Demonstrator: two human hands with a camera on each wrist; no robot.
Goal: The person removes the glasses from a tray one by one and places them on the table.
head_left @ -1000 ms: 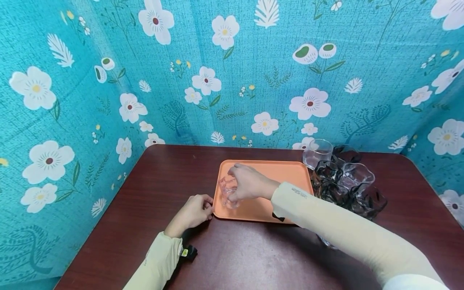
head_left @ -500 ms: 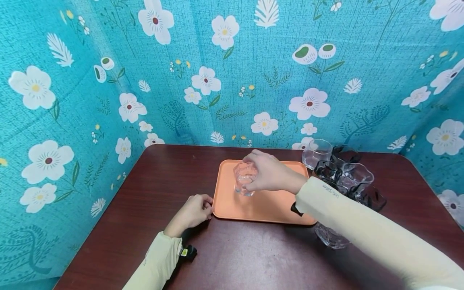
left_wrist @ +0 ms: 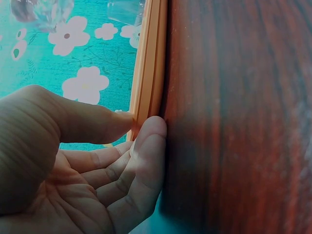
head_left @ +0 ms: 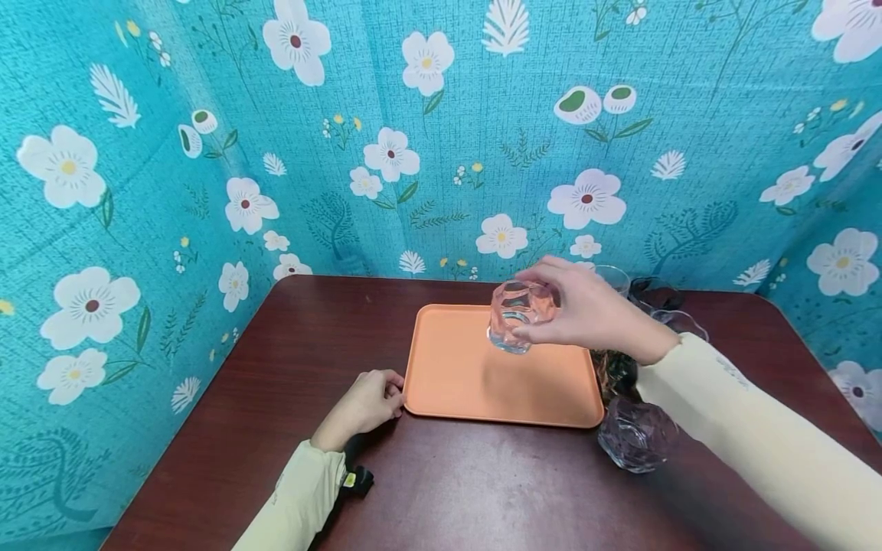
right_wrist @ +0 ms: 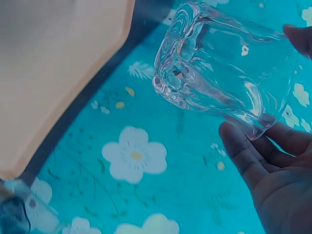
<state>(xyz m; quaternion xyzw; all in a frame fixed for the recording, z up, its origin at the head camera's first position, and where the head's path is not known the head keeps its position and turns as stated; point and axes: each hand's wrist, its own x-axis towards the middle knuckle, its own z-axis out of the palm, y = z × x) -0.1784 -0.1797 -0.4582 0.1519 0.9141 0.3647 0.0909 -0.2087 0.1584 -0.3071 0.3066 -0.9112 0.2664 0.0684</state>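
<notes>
My right hand (head_left: 586, 310) grips a clear, wavy-sided glass (head_left: 513, 325) between thumb and fingers, raised above the right half of an orange tray (head_left: 441, 367). In the right wrist view the glass (right_wrist: 214, 68) lies tilted in the picture, its thick base away from the fingertips. On the table at the tray's left front corner, my left hand (head_left: 364, 402) pinches the rim. Thumb and forefinger meet at the tray's edge (left_wrist: 148, 58) in the left wrist view, while the other fingers are curled below.
Several clear and dark glasses crowd the table right of the tray, partly behind my right forearm. One clear glass (head_left: 635, 436) stands near the tray's right front corner. A blue flowered curtain (head_left: 427, 153) hangs along the far and left edges of the dark table (head_left: 468, 482).
My right hand has lifted the glass off the left part of the tray and carried it up and to the right. The left hand and tray have stayed put.
</notes>
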